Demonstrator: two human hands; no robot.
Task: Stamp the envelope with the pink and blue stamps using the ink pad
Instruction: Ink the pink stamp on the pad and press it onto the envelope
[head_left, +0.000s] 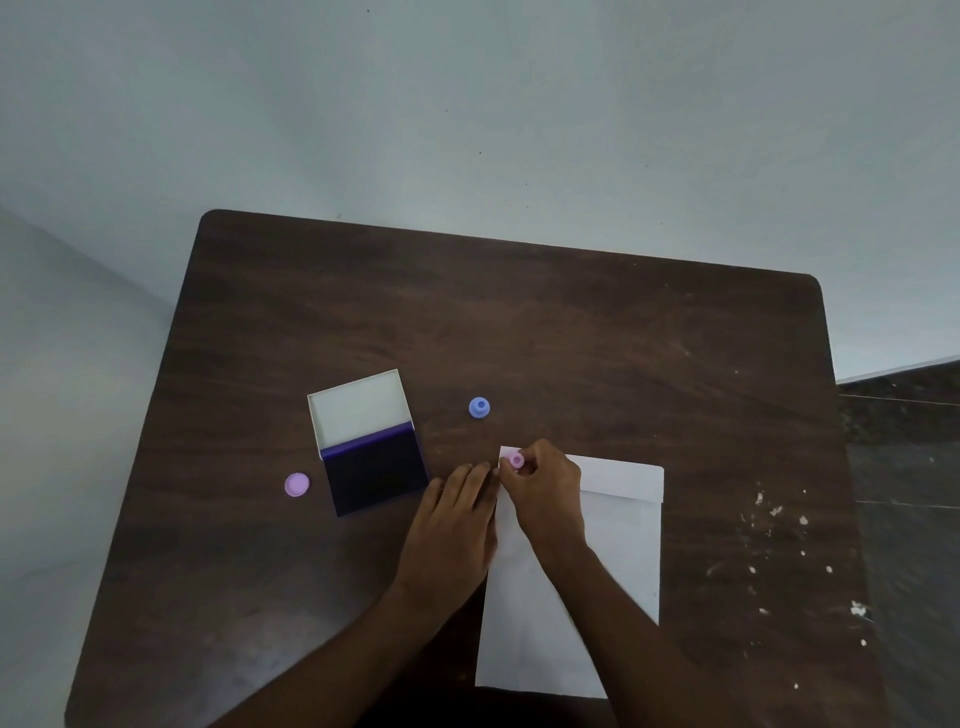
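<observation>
A white envelope lies lengthwise on the dark wooden table. My right hand pinches the pink stamp and holds it down on the envelope's far left corner. My left hand lies flat, fingers together, on the table at the envelope's left edge. The blue stamp stands alone on the table beyond the hands. The ink pad sits open to the left, its dark purple pad facing up and its white lid folded back.
A round pink cap lies left of the ink pad. White paint flecks mark the table's right side. A pale wall rises behind the table, and dark floor shows at the right.
</observation>
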